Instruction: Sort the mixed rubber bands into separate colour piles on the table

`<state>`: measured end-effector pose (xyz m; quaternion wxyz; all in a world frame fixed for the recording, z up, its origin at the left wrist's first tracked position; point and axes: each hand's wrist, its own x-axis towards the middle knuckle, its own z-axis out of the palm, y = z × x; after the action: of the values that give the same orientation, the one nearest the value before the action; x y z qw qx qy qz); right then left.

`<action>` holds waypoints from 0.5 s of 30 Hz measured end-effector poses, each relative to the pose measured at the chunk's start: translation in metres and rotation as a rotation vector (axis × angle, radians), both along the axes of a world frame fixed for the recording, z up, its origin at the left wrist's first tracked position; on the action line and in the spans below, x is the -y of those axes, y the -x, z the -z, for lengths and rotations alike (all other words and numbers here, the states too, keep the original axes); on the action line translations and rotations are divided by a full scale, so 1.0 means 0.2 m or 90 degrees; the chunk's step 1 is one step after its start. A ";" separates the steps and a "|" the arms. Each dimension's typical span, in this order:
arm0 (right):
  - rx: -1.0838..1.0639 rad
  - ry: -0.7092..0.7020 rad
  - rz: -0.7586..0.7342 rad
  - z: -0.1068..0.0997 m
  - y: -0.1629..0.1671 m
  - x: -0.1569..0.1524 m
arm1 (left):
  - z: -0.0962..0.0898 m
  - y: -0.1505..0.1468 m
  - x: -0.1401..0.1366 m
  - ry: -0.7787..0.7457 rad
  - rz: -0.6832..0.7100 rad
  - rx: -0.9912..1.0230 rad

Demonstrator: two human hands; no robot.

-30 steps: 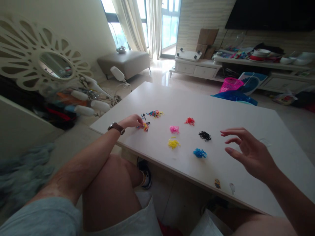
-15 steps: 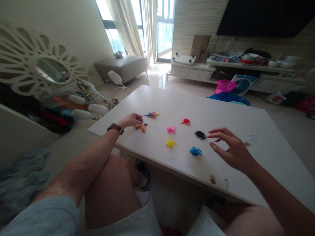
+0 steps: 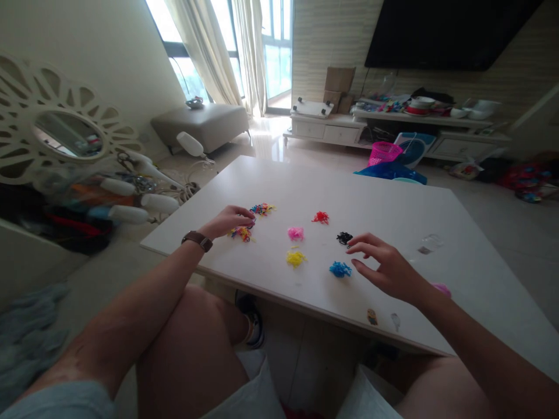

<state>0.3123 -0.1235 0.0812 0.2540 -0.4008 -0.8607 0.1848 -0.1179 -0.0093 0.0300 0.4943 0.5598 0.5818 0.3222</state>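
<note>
My left hand (image 3: 231, 221), a brown-strapped watch (image 3: 197, 240) on its wrist, is over the table's left side between two mixed-colour piles of small rubber bands (image 3: 262, 209). Its thumb and fingers come together in a pinch; what is between the tips is too small to make out. The nearer mixed pile (image 3: 241, 234) lies just below those fingers. My right hand (image 3: 379, 262) hovers with parted fingers beside the black bands (image 3: 343, 237) and the blue bands (image 3: 340, 269). Separate heaps of red bands (image 3: 321, 217), pink bands (image 3: 296, 233) and yellow bands (image 3: 296, 259) lie between my hands.
On the white table (image 3: 271, 180), a clear plastic bag (image 3: 430, 244) lies at right, with a pink item (image 3: 442, 289) partly behind my right forearm. A small cartoon-figure piece (image 3: 372, 316) lies near the front edge. White lamp arms (image 3: 159, 202) stand off the left side.
My left hand has shifted from over the nearer mixed pile toward the farther one. My right hand has come left, closer to the black and blue bands. The view has turned slightly right.
</note>
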 end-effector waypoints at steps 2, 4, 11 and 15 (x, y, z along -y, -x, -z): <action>0.000 0.023 0.011 0.02 0.02 0.00 | -0.01 -0.10 0.02 -0.010 0.027 0.027; -0.008 0.055 0.037 0.04 0.05 -0.01 | -0.02 -0.23 0.05 -0.033 0.063 0.025; -0.141 0.257 0.094 0.16 0.16 -0.06 | -0.03 -0.74 0.19 -0.037 0.274 0.099; -0.232 0.327 0.127 0.26 0.17 -0.09 | 0.02 -0.89 0.19 -0.048 0.331 0.099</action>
<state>0.2791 -0.1050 0.0290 0.3113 -0.4944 -0.6826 0.4390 0.0600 -0.0481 0.0261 0.5824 0.6818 0.3667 0.2478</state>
